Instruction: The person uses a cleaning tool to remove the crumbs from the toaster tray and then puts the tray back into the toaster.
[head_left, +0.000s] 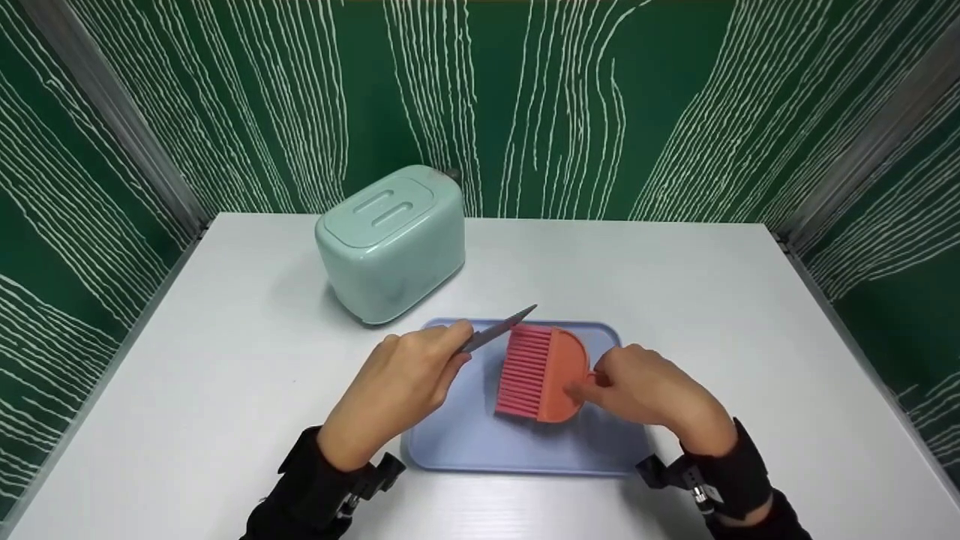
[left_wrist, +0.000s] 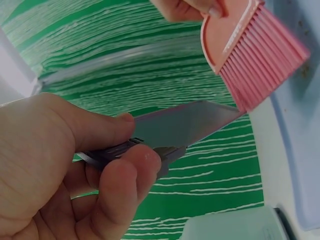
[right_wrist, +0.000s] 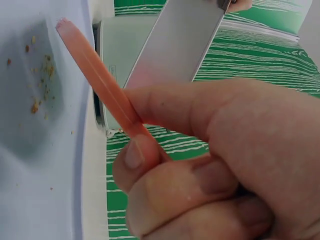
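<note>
My left hand [head_left: 409, 379] grips a tool with a flat, grey, blade-like plate [left_wrist: 185, 122] by its dark handle, thumb on top and fingers curled below. In the head view the plate is almost edge-on and points up and right. My right hand [head_left: 637, 382] pinches a hand brush [head_left: 562, 375], orange-bodied with pinkish-red bristles, by its handle. The bristles [left_wrist: 265, 55] face left, one corner close to the plate's tip; whether they touch I cannot tell. Both tools are above a blue tray [head_left: 450, 442]. Small brown and yellow crumbs [right_wrist: 45, 75] lie scattered on the tray.
Behind and left of the tray stands a mint-green toaster [head_left: 397, 247] on the white table [head_left: 690, 277]. Green panels [head_left: 495, 112] with wavy white lines enclose the back and sides of the table. Each wrist wears a black strap with a camera.
</note>
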